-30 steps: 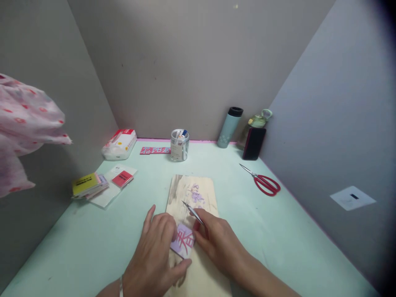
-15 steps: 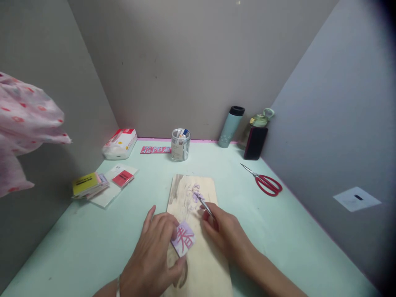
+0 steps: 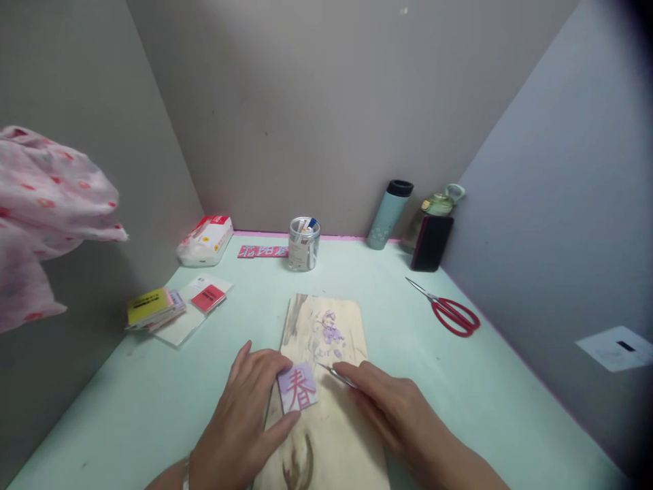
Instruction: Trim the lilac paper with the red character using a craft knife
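1. Lying at the lower centre of the frame, the small lilac paper square (image 3: 296,388) with a red character rests flat on the wooden board (image 3: 326,435); it looks thin, light and easily torn, so I judge it best held by its edges or pressed flat, never pinched hard.
2. The left hand (image 3: 245,422) has its fingers spread and pressed down, fingertips pinning the square's left edge and the thumb along its lower edge; it clamps nothing.
3. The right hand (image 3: 392,408) is closed around a slim metal blade tool (image 3: 337,375), whose tip points left, just beside the square's right edge. The tool looks stiff, sharp and slippery.
4. The board is pale, smooth-grained wood with darker streaks, a rounded rectangle; small purple paper scraps (image 3: 331,335) lie on its upper part.
5. The bench (image 3: 153,401) is a matt mint-green surface inside grey partition walls.
6. Right of centre lie red-handled scissors (image 3: 449,313), well apart from the board.
7. Along the back stand a clear jar of pens (image 3: 304,243), a teal flask (image 3: 390,214), a dark phone (image 3: 431,243) leaning against a green bottle (image 3: 443,202), and a tissue pack (image 3: 206,240) at the left.
8. Card packets (image 3: 176,306) sit at mid left; pink patterned cloth (image 3: 45,211) hangs at the left edge.
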Demonstrator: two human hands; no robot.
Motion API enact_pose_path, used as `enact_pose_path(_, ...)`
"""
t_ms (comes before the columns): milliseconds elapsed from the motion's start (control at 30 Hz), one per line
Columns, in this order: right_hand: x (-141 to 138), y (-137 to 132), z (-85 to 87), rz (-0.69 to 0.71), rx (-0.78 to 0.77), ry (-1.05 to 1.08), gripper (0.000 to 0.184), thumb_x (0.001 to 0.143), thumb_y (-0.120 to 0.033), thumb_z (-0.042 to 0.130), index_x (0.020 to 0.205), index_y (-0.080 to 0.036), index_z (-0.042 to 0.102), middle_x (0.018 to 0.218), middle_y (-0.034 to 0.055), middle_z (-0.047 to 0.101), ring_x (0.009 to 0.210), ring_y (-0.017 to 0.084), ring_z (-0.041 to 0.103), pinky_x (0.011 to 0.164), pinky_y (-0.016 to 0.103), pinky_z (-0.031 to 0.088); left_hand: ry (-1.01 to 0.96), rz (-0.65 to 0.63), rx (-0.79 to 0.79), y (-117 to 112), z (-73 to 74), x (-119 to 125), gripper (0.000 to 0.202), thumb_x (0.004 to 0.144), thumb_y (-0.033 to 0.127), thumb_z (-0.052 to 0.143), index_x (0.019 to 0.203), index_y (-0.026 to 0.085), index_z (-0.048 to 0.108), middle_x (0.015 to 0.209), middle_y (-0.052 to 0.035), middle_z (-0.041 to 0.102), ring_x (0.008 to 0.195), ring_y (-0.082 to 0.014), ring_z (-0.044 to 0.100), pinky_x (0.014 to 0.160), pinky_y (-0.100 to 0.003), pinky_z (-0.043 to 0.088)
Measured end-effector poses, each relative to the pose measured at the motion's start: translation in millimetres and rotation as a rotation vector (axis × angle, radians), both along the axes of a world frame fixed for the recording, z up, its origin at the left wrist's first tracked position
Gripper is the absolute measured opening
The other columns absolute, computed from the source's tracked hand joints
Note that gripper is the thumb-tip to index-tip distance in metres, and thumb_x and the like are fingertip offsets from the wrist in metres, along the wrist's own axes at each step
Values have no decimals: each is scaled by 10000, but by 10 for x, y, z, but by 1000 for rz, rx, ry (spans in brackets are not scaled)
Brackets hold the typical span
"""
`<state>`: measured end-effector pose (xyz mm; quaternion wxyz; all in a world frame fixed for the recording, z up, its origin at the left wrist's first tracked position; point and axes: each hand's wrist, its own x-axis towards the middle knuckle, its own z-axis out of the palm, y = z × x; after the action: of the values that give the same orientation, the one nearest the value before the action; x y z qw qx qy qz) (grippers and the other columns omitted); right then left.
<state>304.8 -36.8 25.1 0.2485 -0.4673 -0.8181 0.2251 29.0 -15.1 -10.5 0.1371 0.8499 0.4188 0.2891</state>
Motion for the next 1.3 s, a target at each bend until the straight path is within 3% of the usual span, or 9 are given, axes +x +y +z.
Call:
enact_pose_path(67,31,9,27,35,-11,-35,378,1065,-201,382,1343,-232,636,925,61,727,750,180,697,653,283,530,-15,-1,0,16,-39,-21,432,921,250,624,1326,274,475,1233,-63,665,1237,-293,615,1237,-699,285)
enact_pose_path(233,57,0,133,78,-114,-33,324,1074,-221,446,1308,-254,668,986,54,742,846,179,700,751,296,529,-26,2,6,41,-110,-46,457,938,259,612,1375,286,483,1280,-68,668,1301,-299,586,1242,-685,300)
enact_pose_path(467,24,-4,188,119,-165,-122,271,1058,-197,485,1162,-246,731,914,30,707,781,157,671,707,277,484,-26,2,-13,3,-105,-32,479,932,271,653,1373,289,468,1285,-65,661,1306,-297,579,1256,-698,254)
enact_pose_path(700,10,-6,172,107,-155,-132,292,1059,-183,455,1177,-243,715,903,33,690,765,159,666,680,277,469,14,30,18,16,-30,-2,510,884,287,726,1328,275,475,1203,-59,667,1173,-297,648,1218,-718,298)
enact_pose_path(1167,14,5,118,123,-181,-123,297,1052,-173,459,1202,-254,702,955,41,681,826,171,667,715,282,477,22,33,-2,33,-89,-25,449,917,323,703,1324,291,516,1183,-47,636,1182,-284,621,1242,-698,255)
enact_pose_path(1300,45,20,132,51,-217,-115,277,1067,-215,449,1213,-267,679,990,43,689,818,174,681,711,287,487,24,28,-5,43,-81,-27,437,926,326,689,1324,293,513,1181,-44,633,1175,-282,624,1241,-697,257)
